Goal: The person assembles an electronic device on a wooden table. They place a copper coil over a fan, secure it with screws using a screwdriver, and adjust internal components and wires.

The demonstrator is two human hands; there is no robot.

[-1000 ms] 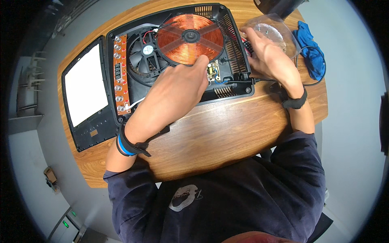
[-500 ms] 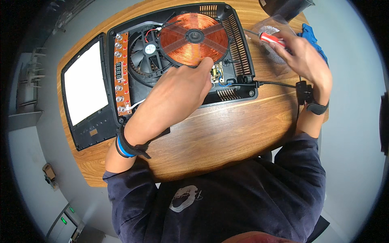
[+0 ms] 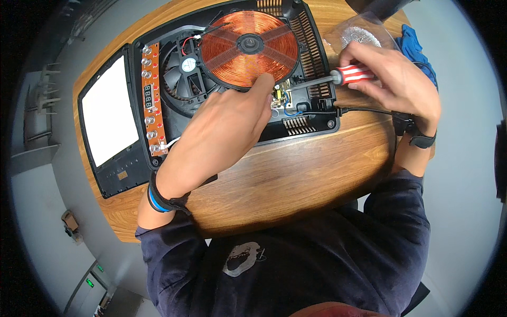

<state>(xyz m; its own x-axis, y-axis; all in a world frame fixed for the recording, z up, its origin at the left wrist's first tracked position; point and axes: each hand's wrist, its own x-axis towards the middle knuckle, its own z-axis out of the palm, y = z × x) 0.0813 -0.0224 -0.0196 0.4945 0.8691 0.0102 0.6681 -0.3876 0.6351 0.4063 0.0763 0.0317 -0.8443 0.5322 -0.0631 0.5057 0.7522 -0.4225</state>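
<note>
An induction cooker base (image 3: 311, 50) lies opened, with a flat copper coil (image 3: 227, 58) above its interior. My left hand (image 3: 224, 119) is closed at the coil's near rim, one finger pressed against it; its other fingertips are hidden beneath the hand. In my right hand (image 3: 398, 79) is a screwdriver (image 3: 355, 74) with a red-and-white handle, its shaft (image 3: 314, 82) pointing left over the vented side. The shaft's end reaches a small circuit board (image 3: 282, 99), partly covered by my left hand. Whether the tip touches the board I cannot tell.
Left of the coil are a cooling fan (image 3: 177, 79) and an orange control board (image 3: 150, 100). A detached top panel (image 3: 113, 177) lies at the left. A power cord (image 3: 364, 109) leaves the right side. Behind my right hand are clear plastic packaging (image 3: 364, 26) and a blue cloth (image 3: 417, 47).
My right hand has brought the screwdriver down and turned it, so its shaft now lies over the cooker's right side. My left hand stays at the coil's rim. The whole view has shifted slightly.
</note>
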